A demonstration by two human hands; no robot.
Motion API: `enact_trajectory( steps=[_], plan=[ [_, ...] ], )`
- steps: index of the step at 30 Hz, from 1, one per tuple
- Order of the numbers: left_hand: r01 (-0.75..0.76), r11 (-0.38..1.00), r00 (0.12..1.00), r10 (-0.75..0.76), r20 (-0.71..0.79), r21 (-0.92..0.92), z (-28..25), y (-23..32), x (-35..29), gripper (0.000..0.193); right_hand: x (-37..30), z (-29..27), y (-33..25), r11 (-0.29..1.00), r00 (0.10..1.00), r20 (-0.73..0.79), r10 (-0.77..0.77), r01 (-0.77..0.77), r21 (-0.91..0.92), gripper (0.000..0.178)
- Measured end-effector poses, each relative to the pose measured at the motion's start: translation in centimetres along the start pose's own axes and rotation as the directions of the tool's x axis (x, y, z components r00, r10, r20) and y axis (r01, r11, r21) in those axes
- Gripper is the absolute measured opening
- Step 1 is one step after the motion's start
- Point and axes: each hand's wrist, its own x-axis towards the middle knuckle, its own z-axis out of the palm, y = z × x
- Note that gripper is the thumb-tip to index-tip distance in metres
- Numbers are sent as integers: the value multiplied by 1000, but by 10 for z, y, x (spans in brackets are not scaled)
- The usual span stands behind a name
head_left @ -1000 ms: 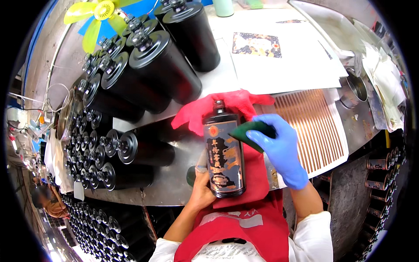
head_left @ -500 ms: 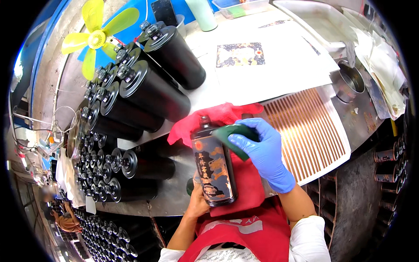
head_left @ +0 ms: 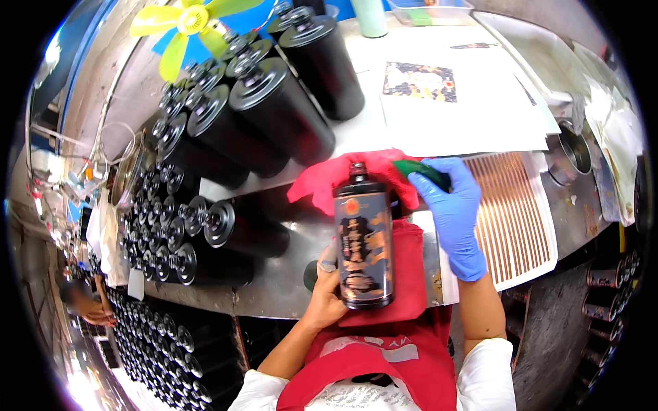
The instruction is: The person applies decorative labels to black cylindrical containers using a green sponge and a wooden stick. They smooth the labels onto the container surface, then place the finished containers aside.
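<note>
A black bottle (head_left: 364,248) with a copper-and-black patterned label and a red round mark stands tilted toward me in the middle. My left hand (head_left: 325,293), bare, grips its lower left side, its fingers partly hidden behind the bottle. Right of the bottle's neck, my right hand (head_left: 451,216) in a blue glove pinches a dark green curved piece (head_left: 419,172) that looks like a flexible scraper. That piece is apart from the label. Behind and beneath the bottle lie a red cloth (head_left: 317,179) and a red pad (head_left: 409,264).
Several black bottles (head_left: 282,113) lean in rows at the left, beside a yellow-green fan (head_left: 192,20). White paper (head_left: 473,127) carries a patterned label sheet (head_left: 419,82). A copper-striped sheet (head_left: 514,219) lies at right, near a metal cup (head_left: 569,157).
My right hand has drawn the green piece away from the bottle's shoulder to the right. The bottle stands straighter, its label turned more toward me. The whole view has shifted leftward.
</note>
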Motion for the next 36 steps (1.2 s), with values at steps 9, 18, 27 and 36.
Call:
enact_trajectory(
  steps=[9,18,27,36],
  plan=[
    [-31,961,971,94,-220,274,-1,24,-13,73,-115,-32,-39,912,659,718,-223,402,-85,29],
    [-103,956,931,189,-311,273,4,26,-8,68,-19,13,-25,811,805,393,-445,548,-204,20],
    [-216,908,847,357,-393,360,-1,25,-11,75,-33,22,-48,774,838,435,-329,503,-384,30],
    [-142,964,891,222,-396,223,1,14,-11,87,-142,-22,-52,514,455,836,-306,818,-257,27]
  ],
)
